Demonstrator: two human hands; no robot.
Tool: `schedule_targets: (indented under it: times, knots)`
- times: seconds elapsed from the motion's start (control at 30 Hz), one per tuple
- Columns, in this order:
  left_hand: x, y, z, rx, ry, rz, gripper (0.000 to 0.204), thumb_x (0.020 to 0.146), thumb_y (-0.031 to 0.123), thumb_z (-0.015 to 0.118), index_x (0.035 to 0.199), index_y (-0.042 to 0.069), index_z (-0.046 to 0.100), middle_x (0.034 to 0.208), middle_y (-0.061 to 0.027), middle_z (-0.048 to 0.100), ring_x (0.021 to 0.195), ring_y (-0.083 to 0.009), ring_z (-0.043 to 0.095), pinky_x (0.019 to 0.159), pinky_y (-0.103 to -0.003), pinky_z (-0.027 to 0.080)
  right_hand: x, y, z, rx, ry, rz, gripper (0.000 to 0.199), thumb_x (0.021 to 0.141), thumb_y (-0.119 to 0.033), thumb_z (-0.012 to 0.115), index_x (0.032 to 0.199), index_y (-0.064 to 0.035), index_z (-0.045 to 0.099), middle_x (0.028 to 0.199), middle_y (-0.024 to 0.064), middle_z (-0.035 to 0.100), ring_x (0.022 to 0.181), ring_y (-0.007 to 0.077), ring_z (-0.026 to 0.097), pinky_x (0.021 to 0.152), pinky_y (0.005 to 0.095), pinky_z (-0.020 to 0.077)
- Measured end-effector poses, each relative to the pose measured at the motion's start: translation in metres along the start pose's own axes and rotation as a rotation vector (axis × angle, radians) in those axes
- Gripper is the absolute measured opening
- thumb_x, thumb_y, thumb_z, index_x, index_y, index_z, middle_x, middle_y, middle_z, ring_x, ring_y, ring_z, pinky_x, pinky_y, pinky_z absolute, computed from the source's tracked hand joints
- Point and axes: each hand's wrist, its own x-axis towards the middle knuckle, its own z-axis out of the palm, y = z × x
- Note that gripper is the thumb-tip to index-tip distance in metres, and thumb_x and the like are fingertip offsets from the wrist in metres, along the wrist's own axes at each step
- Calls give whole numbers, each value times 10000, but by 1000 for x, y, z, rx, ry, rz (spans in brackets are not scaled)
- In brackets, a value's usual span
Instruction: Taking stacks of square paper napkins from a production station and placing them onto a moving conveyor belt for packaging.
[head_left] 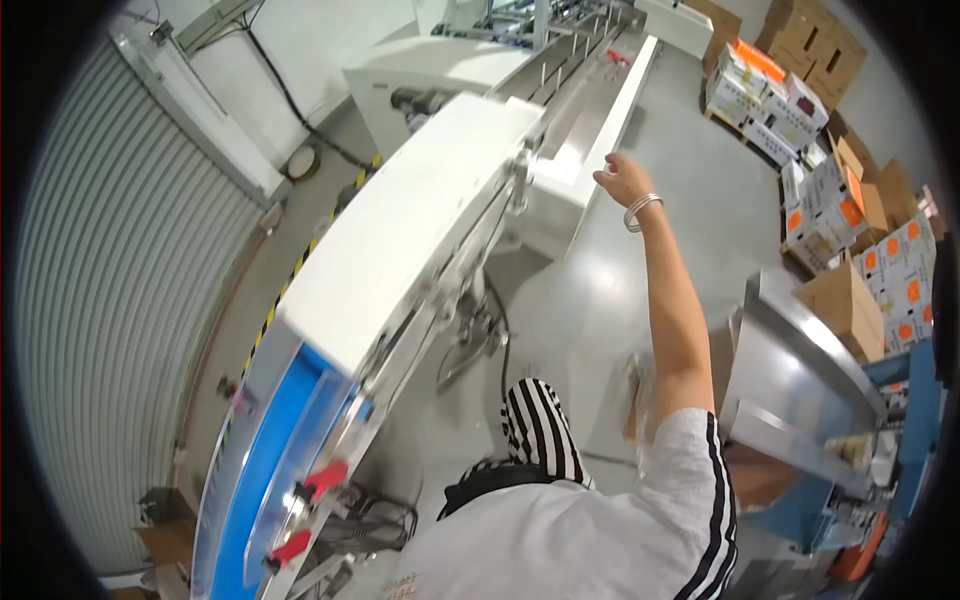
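My right arm reaches forward, with a silvery bracelet (642, 207) at the wrist. At its end my right hand (627, 180) has its fingers curled in, and nothing shows in them. In the picture it lies just beside the white side rail (610, 135) of a long conveyor (583, 108); whether it touches the rail I cannot tell. My left hand is out of view. Left of me stands a machine with a long white cover (415, 225), a blue belt (265, 480) and red knobs (327, 480).
Stacked white-and-orange cartons (750, 90) and an open carton (828, 205) line the right side. A sloping metal chute (790, 390) stands close to my right. On the left is a grey roller shutter (110, 300). A black cable (500, 310) hangs below the machine.
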Motion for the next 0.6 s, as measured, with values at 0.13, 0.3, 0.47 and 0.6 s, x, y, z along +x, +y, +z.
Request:
schedule_targets:
  times: [0.13,0.3,0.47,0.6]
  knots:
    - [-31,126,-30,-80,-6,-50,474,891,360,536,1196,-3,551,1264,-230,498,1102,-346,533,870,-433,478,178,36,33,23,-3,-227,460,754,-292,641,1137,-41,593,1072,163,638,985,361,596,863,394,472]
    - [-132,220,-96,-80,-84,-158,481,892,367,534,1190,-9,552,1240,-233,516,1081,-347,546,856,-434,484,366,21,116,-292,-477,-387,592,725,-385,714,1128,24,571,1084,218,617,1024,348,587,858,394,468]
    - [-156,337,-151,-171,-115,-200,488,893,375,531,1184,-16,553,1216,-236,534,1060,-347,558,842,-434,490,459,82,166,-498,-804,-177,764,524,-551,793,923,88,663,928,220,671,878,308,655,731,384,525]
    - [-157,417,-151,-279,-112,-219,494,894,381,529,1179,-21,554,1196,-239,549,1044,-347,568,831,-435,495,484,82,192,-537,-863,-34,467,630,-379,738,918,-13,706,933,163,676,866,281,644,742,415,511]
